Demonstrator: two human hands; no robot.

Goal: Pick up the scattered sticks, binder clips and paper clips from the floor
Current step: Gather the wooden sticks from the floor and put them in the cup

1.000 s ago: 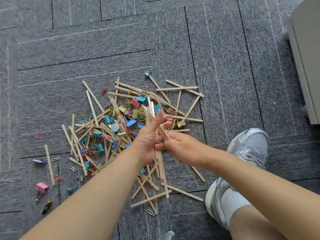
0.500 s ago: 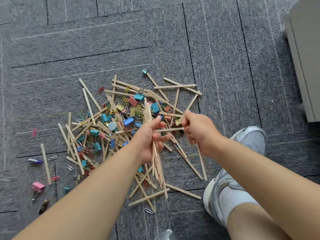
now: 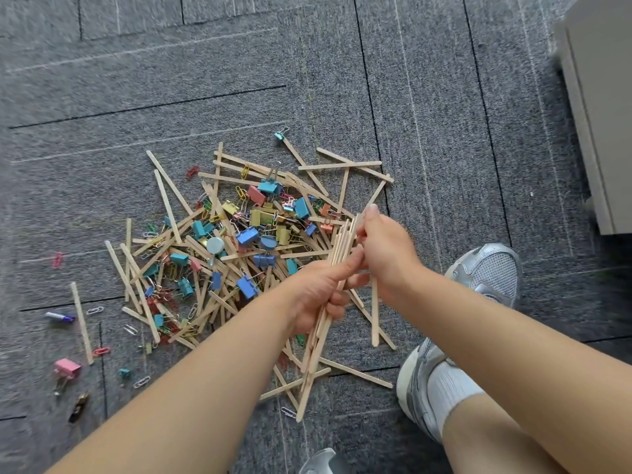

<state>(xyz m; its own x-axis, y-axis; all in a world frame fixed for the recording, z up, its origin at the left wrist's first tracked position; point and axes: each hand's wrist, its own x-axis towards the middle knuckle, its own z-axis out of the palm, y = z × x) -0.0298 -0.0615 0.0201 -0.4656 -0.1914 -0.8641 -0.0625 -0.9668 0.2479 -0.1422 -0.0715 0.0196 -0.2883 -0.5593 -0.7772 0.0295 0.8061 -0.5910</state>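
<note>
Left hand (image 3: 316, 295) gripping stick bundle (image 3: 337, 268), right hand (image 3: 384, 254) pinching its top

Left hand (image 3: 316, 295) is wrapped around a bundle of sticks (image 3: 337, 265) that fans out below the fist, and the right hand (image 3: 386, 249) pinches the top of that same bundle. Under them there's a messy pile (image 3: 239, 241) of sticks, colourful binder clips and paper clips on the grey carpet (image 3: 427, 97). A pink clip (image 3: 67, 367) sits off left, a sneaker (image 3: 489, 271) right.
</note>
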